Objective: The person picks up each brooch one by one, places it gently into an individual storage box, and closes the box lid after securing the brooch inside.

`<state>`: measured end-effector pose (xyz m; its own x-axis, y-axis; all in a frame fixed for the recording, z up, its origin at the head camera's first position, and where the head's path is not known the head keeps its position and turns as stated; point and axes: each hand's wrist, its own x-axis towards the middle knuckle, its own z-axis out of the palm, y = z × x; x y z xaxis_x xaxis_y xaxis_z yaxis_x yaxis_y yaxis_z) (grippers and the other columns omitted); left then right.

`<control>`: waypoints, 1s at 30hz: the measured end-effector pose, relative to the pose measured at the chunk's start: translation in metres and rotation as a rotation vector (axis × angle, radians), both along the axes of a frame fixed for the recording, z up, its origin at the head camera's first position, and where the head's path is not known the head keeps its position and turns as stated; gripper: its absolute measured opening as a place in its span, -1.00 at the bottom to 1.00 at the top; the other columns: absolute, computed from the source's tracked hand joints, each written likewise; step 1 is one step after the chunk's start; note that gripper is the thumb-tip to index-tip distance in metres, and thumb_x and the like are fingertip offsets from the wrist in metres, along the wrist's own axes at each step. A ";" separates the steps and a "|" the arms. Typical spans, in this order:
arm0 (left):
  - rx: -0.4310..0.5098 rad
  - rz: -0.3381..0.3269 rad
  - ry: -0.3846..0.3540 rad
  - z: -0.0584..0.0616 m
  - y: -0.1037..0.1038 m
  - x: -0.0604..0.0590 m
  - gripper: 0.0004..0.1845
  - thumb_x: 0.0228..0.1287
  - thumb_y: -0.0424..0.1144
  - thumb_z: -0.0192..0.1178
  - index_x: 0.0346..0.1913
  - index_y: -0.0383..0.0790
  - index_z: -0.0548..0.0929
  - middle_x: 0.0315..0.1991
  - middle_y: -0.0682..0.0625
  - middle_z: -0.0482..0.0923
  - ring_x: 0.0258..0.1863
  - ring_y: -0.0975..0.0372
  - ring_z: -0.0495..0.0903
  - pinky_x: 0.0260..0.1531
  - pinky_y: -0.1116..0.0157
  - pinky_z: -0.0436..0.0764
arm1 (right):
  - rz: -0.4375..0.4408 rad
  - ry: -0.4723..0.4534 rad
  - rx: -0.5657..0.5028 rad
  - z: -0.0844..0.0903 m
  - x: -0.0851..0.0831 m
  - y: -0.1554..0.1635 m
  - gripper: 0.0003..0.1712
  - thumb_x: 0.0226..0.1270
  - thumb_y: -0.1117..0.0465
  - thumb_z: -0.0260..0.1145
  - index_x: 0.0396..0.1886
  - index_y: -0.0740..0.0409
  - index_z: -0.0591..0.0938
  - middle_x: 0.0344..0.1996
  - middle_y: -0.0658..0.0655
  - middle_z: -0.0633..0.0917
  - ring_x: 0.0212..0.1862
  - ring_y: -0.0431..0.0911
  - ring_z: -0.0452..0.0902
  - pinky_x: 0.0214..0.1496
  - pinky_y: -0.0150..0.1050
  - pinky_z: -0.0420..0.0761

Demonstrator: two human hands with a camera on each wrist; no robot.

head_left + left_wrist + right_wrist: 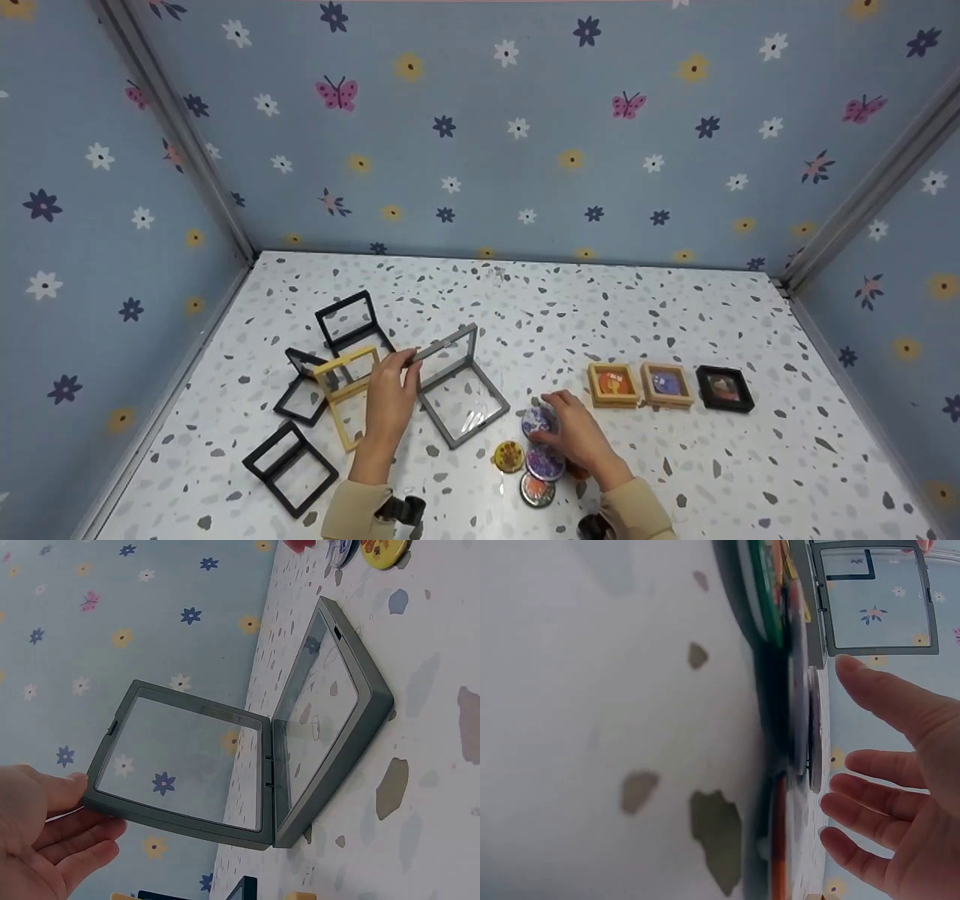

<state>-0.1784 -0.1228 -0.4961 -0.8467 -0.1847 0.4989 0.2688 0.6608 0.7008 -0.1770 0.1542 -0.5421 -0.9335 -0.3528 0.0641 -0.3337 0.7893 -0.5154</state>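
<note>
Right hand partly hides the round badges.

Grey hinged frame with clear film panels, showing the speckled tabletop through it. Tabletop: white, flecked with grey and dark terrazzo chips. Walls: pale blue, printed with white, navy and yellow flowers and pink butterflies. Far left, black frames and one pale yellow frame; near left, another black frame. Right, two light wooden frames, one showing an orange picture, one a purple-blue picture; beside them a black frame with a reddish picture. Near centre, round badges: yellow, purple, orange-rimmed, blue-white. Sleeves: beige.
</note>
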 end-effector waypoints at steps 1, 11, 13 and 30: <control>0.006 -0.001 0.002 -0.001 0.000 0.000 -0.81 0.09 -0.45 0.19 -0.21 -0.45 0.58 -0.33 -0.15 0.55 -0.31 0.08 0.54 -0.30 0.19 0.52 | 0.006 0.001 0.005 -0.001 0.000 0.000 -0.30 -0.06 0.04 0.41 0.04 0.34 0.44 -0.05 0.27 0.45 -0.02 0.12 0.40 0.03 -0.03 0.40; 0.010 0.004 -0.019 -0.004 0.000 0.000 -0.83 0.14 -0.41 0.15 -0.21 -0.42 0.59 -0.34 -0.13 0.56 -0.32 0.11 0.54 -0.34 0.22 0.54 | 0.056 0.037 0.053 -0.004 -0.003 -0.003 -0.29 -0.11 0.03 0.43 0.00 0.35 0.47 -0.10 0.29 0.47 -0.05 0.14 0.39 0.00 -0.02 0.40; 0.007 0.008 -0.013 -0.004 0.000 0.000 -0.84 0.15 -0.41 0.15 -0.22 -0.42 0.60 -0.35 -0.14 0.56 -0.33 0.11 0.54 -0.35 0.22 0.54 | 0.060 0.038 0.064 -0.003 -0.003 -0.004 -0.30 -0.13 0.04 0.44 0.00 0.34 0.48 -0.11 0.27 0.47 -0.07 0.12 0.40 -0.01 -0.03 0.41; 0.025 0.009 0.013 -0.006 0.002 -0.001 -0.86 0.16 -0.40 0.13 -0.25 -0.43 0.61 -0.37 -0.14 0.56 -0.37 0.13 0.55 -0.39 0.24 0.54 | 0.020 -0.054 0.009 -0.004 -0.004 -0.009 -0.34 -0.18 0.13 0.47 -0.06 0.37 0.50 -0.13 0.27 0.44 -0.11 0.06 0.40 -0.02 -0.07 0.43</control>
<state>-0.1797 -0.1210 -0.5020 -0.8383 -0.2050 0.5053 0.2723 0.6454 0.7137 -0.1809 0.1450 -0.5464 -0.9283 -0.3717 0.0106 -0.3213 0.7873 -0.5263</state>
